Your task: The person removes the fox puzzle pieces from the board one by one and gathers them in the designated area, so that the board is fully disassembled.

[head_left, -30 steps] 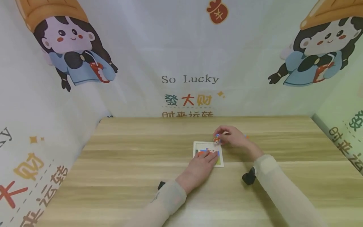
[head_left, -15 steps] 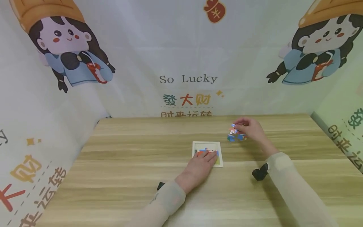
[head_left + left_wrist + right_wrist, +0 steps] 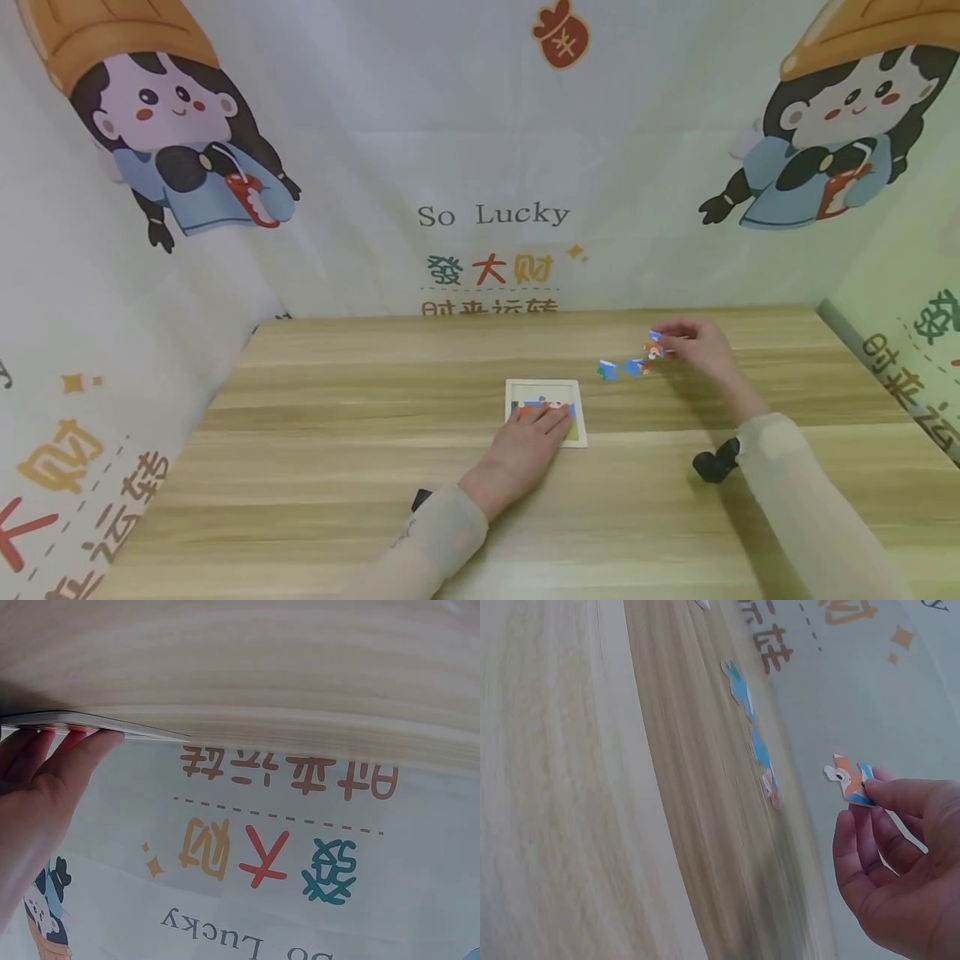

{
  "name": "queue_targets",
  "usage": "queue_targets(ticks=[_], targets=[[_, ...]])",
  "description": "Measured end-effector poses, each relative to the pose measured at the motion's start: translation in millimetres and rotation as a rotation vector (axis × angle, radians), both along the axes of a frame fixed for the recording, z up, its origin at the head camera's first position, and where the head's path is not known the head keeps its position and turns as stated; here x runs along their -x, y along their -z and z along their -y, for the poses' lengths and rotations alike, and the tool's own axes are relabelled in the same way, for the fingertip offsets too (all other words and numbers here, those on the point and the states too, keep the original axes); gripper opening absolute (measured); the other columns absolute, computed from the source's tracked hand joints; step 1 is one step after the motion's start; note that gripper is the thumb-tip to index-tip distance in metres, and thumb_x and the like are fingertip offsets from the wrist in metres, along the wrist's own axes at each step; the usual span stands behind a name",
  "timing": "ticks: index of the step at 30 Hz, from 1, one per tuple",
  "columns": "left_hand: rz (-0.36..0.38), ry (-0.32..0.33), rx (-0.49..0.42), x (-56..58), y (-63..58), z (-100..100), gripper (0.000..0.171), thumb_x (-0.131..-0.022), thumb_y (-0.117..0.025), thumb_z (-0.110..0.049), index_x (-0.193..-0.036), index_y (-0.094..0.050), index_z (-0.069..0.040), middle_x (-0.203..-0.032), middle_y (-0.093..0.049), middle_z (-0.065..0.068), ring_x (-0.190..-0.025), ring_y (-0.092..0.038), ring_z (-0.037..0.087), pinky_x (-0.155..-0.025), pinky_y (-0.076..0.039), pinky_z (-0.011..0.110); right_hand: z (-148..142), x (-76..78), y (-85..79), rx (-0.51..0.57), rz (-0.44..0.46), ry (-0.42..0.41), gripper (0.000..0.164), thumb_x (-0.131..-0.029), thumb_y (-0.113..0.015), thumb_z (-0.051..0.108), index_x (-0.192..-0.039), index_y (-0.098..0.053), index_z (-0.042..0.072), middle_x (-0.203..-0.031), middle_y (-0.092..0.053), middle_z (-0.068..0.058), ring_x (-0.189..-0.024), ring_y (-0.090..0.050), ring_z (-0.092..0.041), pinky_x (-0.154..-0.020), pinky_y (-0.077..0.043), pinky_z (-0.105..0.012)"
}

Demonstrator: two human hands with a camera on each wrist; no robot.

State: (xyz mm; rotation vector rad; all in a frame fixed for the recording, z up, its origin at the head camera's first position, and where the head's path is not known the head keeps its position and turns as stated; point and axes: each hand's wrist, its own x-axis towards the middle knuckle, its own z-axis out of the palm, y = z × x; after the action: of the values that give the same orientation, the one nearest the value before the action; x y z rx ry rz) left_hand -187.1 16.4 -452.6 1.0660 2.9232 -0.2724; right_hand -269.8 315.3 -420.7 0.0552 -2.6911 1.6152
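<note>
My left hand (image 3: pixel 517 450) lies with fingers outstretched on a small white-framed jigsaw puzzle (image 3: pixel 543 384), pressing on its lower part. Assembled red, blue and green pieces show around the fingers, while the upper strip of the frame is pale and bare. Off to the frame's right, my right hand (image 3: pixel 701 348) pinches a jigsaw piece (image 3: pixel 849 781) between thumb and fingers, held up above the table. That piece is orange, white and blue with part of an animal face. Loose jigsaw pieces (image 3: pixel 607 369), mostly blue, lie in a row between the frame and the right hand.
The wooden table (image 3: pixel 337 467) carries the puzzle near its middle. A printed cloth (image 3: pixel 487 133) with cartoon figures and lettering hangs behind the table and along both sides. A black wrist camera (image 3: pixel 716 462) sits at the right sleeve.
My right hand has moved from the frame's upper right corner out to the right with the pinched piece, uncovering the loose pieces. The left hand stays on the puzzle.
</note>
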Motion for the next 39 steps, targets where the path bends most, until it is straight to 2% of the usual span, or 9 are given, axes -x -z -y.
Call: queue_targets(ticks=[5,13,16,21,29,32,35,39], targets=[[0.031,0.001,-0.016,0.8,0.4,1,0.05,-0.106,-0.037,-0.011,-0.154,-0.038,-0.023,-0.161,-0.035,-0.01,-0.148,-0.037,0.015,-0.118,-0.038,0.04,-7,-4.4,0.1,0.0,0.015,0.015,0.037,-0.098,-0.059,0.007,-0.126,-0.056,-0.017,-0.083,-0.063,0.021,-0.075,-0.06,0.007,-0.072,-0.058,-0.017],[0.022,0.007,-0.005,-1.2,0.5,3,0.05,-0.105,-0.039,-0.011,-0.154,-0.039,-0.023,-0.16,-0.036,-0.01,-0.147,-0.038,0.015,-0.117,-0.04,0.039,-12,-10.9,8.0,-0.05,0.121,0.029,0.037,-0.099,-0.059,0.009,-0.126,-0.057,-0.015,-0.091,-0.067,0.009,-0.075,-0.06,0.004,-0.07,-0.057,-0.016],[0.024,0.007,-0.008,-1.1,1.1,4,0.05,-0.105,-0.039,-0.011,-0.154,-0.039,-0.022,-0.161,-0.036,-0.01,-0.148,-0.038,0.015,-0.117,-0.04,0.039,-13,-10.9,10.9,-0.095,0.15,0.037,0.035,-0.098,-0.06,0.008,-0.125,-0.058,-0.015,-0.095,-0.071,0.001,-0.073,-0.059,0.003,-0.066,-0.055,-0.017],[0.049,-0.003,-0.025,-2.1,1.3,3,0.05,-0.105,-0.039,-0.01,-0.154,-0.04,-0.022,-0.161,-0.036,-0.009,-0.148,-0.037,0.016,-0.118,-0.039,0.04,-13,-10.1,16.2,-0.217,0.123,0.04,0.03,-0.098,-0.059,0.008,-0.119,-0.065,-0.012,-0.101,-0.074,-0.015,-0.073,-0.057,0.0,-0.062,-0.05,-0.019],[0.04,-0.025,-0.039,-4.3,0.0,0,0.049,-0.105,-0.04,-0.009,-0.151,-0.043,-0.024,-0.16,-0.038,-0.011,-0.147,-0.039,0.016,-0.118,-0.039,0.04,-5,-6.5,18.7,-0.289,0.113,0.07,0.025,-0.097,-0.059,0.008,-0.114,-0.068,-0.009,-0.102,-0.073,-0.021,-0.073,-0.061,-0.002,-0.062,-0.052,-0.018],[0.025,-0.037,-0.042,-5.8,-1.2,-2,0.05,-0.103,-0.046,-0.007,-0.15,-0.045,-0.024,-0.159,-0.04,-0.011,-0.146,-0.041,0.016,-0.117,-0.04,0.04,-3,-5.9,18.2,-0.299,0.097,0.078,0.024,-0.097,-0.059,0.006,-0.113,-0.066,-0.01,-0.106,-0.071,-0.026,-0.077,-0.066,-0.009,-0.063,-0.052,-0.018],[-0.002,-0.045,-0.023,-7.6,-2.8,-6,0.052,-0.1,-0.054,-0.006,-0.148,-0.047,-0.024,-0.157,-0.043,-0.011,-0.143,-0.045,0.014,-0.113,-0.045,0.033,-1,-6.2,16.9,-0.31,0.074,0.103,0.023,-0.097,-0.059,0.007,-0.113,-0.065,-0.01,-0.109,-0.069,-0.029,-0.085,-0.069,-0.023,-0.064,-0.052,-0.017],[-0.048,-0.053,0.009,-9.2,-5.2,-11,0.052,-0.097,-0.06,-0.005,-0.145,-0.051,-0.023,-0.153,-0.048,-0.012,-0.139,-0.049,0.013,-0.101,-0.053,0.026,6,-6.3,13.1,-0.337,0.016,0.129,0.023,-0.098,-0.06,0.01,-0.112,-0.066,-0.007,-0.114,-0.067,-0.029,-0.1,-0.067,-0.039,-0.065,-0.048,-0.017]])
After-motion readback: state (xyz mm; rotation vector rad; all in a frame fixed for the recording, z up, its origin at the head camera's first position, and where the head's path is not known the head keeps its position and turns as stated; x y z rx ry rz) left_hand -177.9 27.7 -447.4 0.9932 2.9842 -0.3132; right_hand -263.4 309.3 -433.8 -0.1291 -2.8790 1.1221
